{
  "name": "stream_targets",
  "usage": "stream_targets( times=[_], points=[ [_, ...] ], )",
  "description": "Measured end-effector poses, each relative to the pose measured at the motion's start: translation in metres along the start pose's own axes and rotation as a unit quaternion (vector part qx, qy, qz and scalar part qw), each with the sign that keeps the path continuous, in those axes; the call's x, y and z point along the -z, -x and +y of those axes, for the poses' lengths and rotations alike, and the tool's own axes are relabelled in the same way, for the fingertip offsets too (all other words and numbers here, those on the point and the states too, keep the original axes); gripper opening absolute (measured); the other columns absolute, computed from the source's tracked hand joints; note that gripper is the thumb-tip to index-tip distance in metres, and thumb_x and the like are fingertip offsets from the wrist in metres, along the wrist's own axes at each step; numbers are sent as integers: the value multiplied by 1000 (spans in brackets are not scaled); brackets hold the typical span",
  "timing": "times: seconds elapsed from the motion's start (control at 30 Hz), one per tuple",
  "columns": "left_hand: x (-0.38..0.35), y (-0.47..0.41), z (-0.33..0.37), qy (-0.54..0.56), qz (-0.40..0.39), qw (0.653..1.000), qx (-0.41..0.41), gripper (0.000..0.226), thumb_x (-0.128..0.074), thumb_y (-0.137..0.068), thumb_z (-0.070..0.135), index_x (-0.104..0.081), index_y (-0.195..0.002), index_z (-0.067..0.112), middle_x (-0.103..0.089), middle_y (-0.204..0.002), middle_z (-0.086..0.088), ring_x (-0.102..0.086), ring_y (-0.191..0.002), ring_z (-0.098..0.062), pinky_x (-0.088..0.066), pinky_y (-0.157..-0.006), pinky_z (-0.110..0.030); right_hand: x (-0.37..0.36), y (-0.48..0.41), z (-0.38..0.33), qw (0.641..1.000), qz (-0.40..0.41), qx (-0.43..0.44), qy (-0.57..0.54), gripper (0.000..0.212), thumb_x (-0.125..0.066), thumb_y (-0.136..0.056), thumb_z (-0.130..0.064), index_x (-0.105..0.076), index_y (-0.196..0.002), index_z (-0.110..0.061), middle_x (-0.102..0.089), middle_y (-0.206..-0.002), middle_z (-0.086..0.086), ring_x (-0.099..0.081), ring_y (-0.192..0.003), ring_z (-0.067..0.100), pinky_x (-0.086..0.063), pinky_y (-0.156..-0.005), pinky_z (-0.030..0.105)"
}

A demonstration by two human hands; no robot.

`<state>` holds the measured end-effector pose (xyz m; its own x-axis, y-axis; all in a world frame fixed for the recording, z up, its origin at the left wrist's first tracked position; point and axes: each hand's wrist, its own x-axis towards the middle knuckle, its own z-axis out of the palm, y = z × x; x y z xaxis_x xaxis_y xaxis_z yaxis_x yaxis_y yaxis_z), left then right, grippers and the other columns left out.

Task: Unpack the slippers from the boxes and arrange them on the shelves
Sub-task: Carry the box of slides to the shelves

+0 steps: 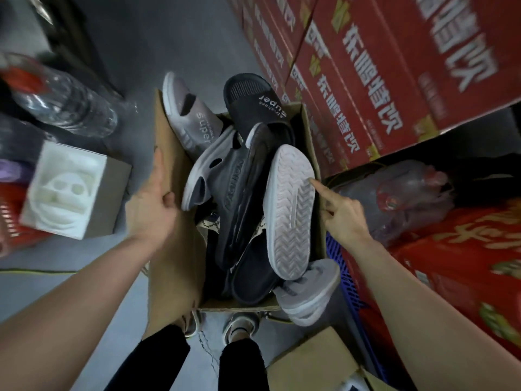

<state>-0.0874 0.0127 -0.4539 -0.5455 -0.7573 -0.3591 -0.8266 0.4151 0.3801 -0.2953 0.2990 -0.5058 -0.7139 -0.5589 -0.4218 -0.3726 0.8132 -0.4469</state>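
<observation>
Plainly, little of the task can be judged done: the open box is heaped with slippers. Among them are a grey slipper and a black slipper leaning over the far rim, a white sole turned upward on the right of the heap, and a second grey slipper hung over the near rim. No shelves are in view, so it cannot be told whether any pairs have been set out. The left hand is closed on the box's left wall, thumb hooked over the edge, so that grip is taken up by cardboard. The right hand is at the right wall, its forefinger stretched onto the white sole and the other fingers curled; whether that grip holds the wall cannot be told. No slipper is lifted by either hand. Nearly all the unpacking and the whole of the arranging are judged to be left. Red cartons are stacked just beside the box.
</observation>
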Motion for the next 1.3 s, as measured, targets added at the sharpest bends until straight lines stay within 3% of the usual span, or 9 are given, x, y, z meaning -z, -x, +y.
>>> stream_targets(
  times=[0.17,0.27,0.37,0.53,0.63,0.77,0.97,1.17,1.3],
  points=[
    [92,3,45,12,5,1000,-11,89,-52,-91,4,-1,-154,41,-66,-108,-19,-61,-94,-40,-50,-87,-46,89,17,-64,1000,-7,-30,-3,82,-54,-85,-5,-34,-144,-58,-71,-87,8,-66,-90,29,-49,-78,29],
    [145,7,63,11,8,1000,-16,90,-52,-89,5,-1,-154,42,-65,-115,-17,-61,-99,-40,-50,-87,-45,140,32,-102,1000,-5,-26,-6,80,-56,-86,-4,-36,-145,-54,-72,-103,13,-65,-102,33,-53,-90,38],
    [194,4,75,-1,22,1000,-21,92,-53,-89,7,1,-154,43,-67,-106,-20,-63,-96,-41,-49,-85,-44,180,36,-138,1000,-9,-27,-12,80,-56,-88,-3,-35,-144,-57,-72,-105,14,-65,-106,33,-54,-92,45],
    [264,-34,85,21,50,998,-23,93,-51,-89,4,1,-152,48,-65,-94,-17,-63,-91,-39,-49,-81,-42,230,0,-214,1000,11,-14,1,81,-54,-85,0,-39,-142,-56,-71,-92,10,-67,-92,30,-55,-87,39],
    [302,-68,91,34,55,998,-19,90,-49,-89,3,-2,-153,45,-57,-87,-11,-61,-87,-35,-46,-74,-40,251,-33,-260,1000,14,-11,22,80,-52,-86,0,-38,-144,-53,-70,-96,8,-66,-93,30,-52,-86,32],
    [358,-124,90,44,61,997,8,82,-48,-87,1,-15,-154,36,-62,-102,-12,-60,-94,-34,-45,-77,-40,273,-82,-327,999,28,14,41,79,-50,-85,-1,-38,-145,-52,-70,-101,17,-65,-98,36,-53,-91,43],
    [436,-205,91,60,66,996,13,89,-54,-90,14,0,-153,44,-62,-117,-18,-61,-106,-37,-49,-87,-44,302,-168,-422,997,35,53,47,82,-46,-83,6,-41,-146,-46,-66,-124,13,-63,-103,34,-52,-93,35],
    [487,-309,102,45,103,991,68,90,-53,-87,12,-3,-150,52,-63,-119,-16,-62,-103,-38,-51,-83,-43,338,-285,-499,992,13,95,82,83,-46,-83,6,-37,-148,-45,-66,-120,16,-62,-102,34,-52,-92,36],
    [521,-384,117,48,146,986,69,88,-54,-89,16,-1,-151,49,-62,-118,-16,-63,-102,-37,-53,-88,-49,368,-373,-551,986,9,137,91,81,-48,-84,5,-36,-150,-40,-66,-124,16,-61,-108,35,-51,-95,38]
  ],
)
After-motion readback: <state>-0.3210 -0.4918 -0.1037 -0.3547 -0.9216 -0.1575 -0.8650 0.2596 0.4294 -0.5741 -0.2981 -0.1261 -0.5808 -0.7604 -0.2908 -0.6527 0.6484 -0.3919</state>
